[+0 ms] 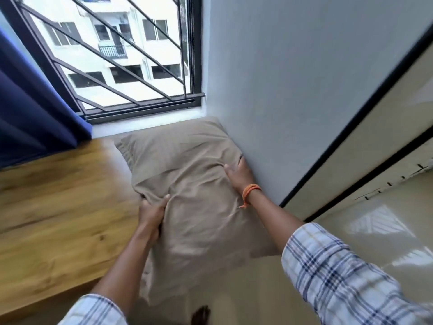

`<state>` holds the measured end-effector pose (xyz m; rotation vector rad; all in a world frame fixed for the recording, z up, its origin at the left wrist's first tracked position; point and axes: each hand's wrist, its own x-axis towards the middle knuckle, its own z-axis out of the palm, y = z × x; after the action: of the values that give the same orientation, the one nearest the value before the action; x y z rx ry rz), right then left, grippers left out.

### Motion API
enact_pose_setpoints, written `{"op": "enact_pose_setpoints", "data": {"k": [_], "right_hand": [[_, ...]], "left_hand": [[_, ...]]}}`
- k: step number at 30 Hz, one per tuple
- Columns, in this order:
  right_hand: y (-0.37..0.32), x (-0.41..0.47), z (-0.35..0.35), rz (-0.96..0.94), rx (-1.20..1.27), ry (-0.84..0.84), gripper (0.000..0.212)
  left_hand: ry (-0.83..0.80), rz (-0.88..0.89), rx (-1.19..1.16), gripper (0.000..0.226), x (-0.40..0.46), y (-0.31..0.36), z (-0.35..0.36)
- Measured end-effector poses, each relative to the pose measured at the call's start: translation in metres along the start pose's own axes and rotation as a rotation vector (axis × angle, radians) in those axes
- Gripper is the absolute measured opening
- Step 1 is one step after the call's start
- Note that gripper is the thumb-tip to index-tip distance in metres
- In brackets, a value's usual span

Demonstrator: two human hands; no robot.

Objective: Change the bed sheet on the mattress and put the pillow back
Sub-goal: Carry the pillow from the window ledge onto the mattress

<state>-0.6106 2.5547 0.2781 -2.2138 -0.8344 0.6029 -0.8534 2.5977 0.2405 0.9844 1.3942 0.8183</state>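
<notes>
While I am looking down from the head camera, a dark blue curtain (35,95) is hanging at the far left of the frame, and below it a light brown wood-grain surface (58,207) is filling the lower left. Above centre, a black-framed window with slanted bars (131,66) is showing a white building outside. In the middle of the frame, the beige fabric-covered pillow (194,184) is standing between both hands, its far end sitting in the corner below the window. My left hand (152,214) is grasping the pillow's left edge, fingers curled into bunched fabric. My right hand (239,174) is holding the right edge, thumb on top and fingers tucked behind, against the pale grey wall (293,90); an orange thread band (250,191) is circling that wrist. At the right, a cream cabinet panel with black trim (375,148) is running diagonally.
</notes>
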Motion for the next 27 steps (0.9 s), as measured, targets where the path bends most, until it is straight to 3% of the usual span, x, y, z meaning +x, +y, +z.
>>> {"op": "enact_pose_setpoints", "data": {"k": [13,18,22,24,27], "right_hand": [[-0.005,0.080,0.045,0.079,-0.299,0.058,0.077],[-0.013,0.088,0.045,0.028,-0.259,0.086,0.078],[-0.005,0.055,0.043,-0.181,-0.404,0.241,0.072],[0.004,0.034,0.039,-0.248,-0.441,0.185,0.071],[0.027,-0.005,0.028,-0.189,-0.433,0.000,0.072]], "left_hand": [[0.025,-0.047,0.130,0.038,0.098,-0.002,0.035],[0.015,-0.049,0.123,0.049,0.105,0.005,0.034],[0.086,-0.029,0.215,0.080,0.087,0.001,0.029],[0.159,-0.030,0.294,0.081,0.068,0.001,0.029],[0.203,-0.002,0.432,0.086,0.032,-0.002,0.031]]}}
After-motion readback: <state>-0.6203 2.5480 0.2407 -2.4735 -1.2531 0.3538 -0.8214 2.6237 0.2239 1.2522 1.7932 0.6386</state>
